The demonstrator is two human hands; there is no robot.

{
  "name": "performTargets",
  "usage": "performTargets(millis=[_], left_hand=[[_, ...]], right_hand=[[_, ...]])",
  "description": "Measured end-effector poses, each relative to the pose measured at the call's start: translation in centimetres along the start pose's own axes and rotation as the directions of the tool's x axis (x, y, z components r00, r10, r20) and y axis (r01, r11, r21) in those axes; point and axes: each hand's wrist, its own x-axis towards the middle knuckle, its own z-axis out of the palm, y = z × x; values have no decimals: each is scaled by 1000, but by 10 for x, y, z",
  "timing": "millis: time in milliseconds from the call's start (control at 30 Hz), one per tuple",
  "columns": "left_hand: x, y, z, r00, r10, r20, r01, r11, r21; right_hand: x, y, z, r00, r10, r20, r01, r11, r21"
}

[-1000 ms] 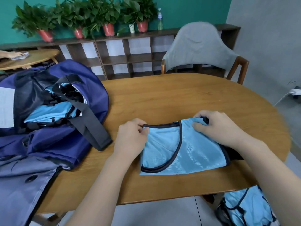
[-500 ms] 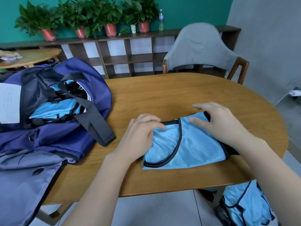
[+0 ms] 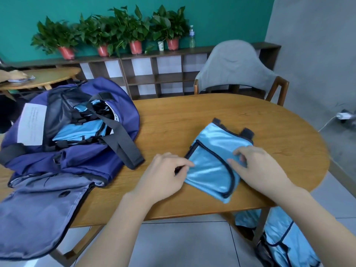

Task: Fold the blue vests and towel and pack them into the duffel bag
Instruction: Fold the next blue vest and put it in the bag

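Note:
A folded light-blue vest (image 3: pixel 212 151) with dark trim lies slanted on the wooden table (image 3: pixel 192 120), its strap ends pointing away from me. My left hand (image 3: pixel 165 176) pinches the vest's near left edge between thumb and forefinger. My right hand (image 3: pixel 256 170) lies on its right side with curled fingers gathering the fabric. The navy duffel bag (image 3: pixel 92 160) sits open on the table's left end, with folded blue vests (image 3: pixel 81 132) inside. Its grey-lined flap (image 3: pixel 38 212) hangs over the near edge. No towel can be made out.
More blue vests (image 3: pixel 279 239) hang in a heap below the table's right end. A grey-backed chair (image 3: pixel 237 68) stands at the far side. Behind it runs a low shelf (image 3: pixel 154 74) with potted plants. Another person's hand rests on a round table (image 3: pixel 44 78) at far left.
The vest has been turned from lying crosswise to lying slanted, strap ends now away from me. Both hands shifted toward me, to its near end.

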Motion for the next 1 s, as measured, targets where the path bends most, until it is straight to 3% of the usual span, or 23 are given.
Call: performTargets(millis=[133, 300, 433, 600, 767, 900, 1000], left_hand=[[-14, 15, 6, 999, 53, 13, -50, 990, -135], [-17, 7, 13, 999, 40, 7, -38, 990, -136], [-17, 7, 12, 999, 21, 39, -17, 995, -100], [-16, 11, 13, 996, 9, 85, -5, 999, -49], [-9, 12, 19, 997, 63, -34, -64, 997, -31], [1, 24, 17, 992, -49, -119, 30, 987, -160], [5, 32, 15, 990, -54, -132, 28, 981, -190]], right_hand=[[-1, 16, -9, 999, -40, 11, 38, 992, 123], [-22, -1, -11, 950, -309, -53, 308, 891, 335], [-30, -5, 2, 882, -470, -24, 455, 838, 301], [-29, -6, 9, 886, -460, -65, 456, 836, 306], [-30, -9, 0, 940, -332, -74, 327, 820, 470], [-34, 0, -6, 951, -310, 26, 285, 902, 324], [-35, 6, -11, 969, -243, -52, 247, 915, 318]])
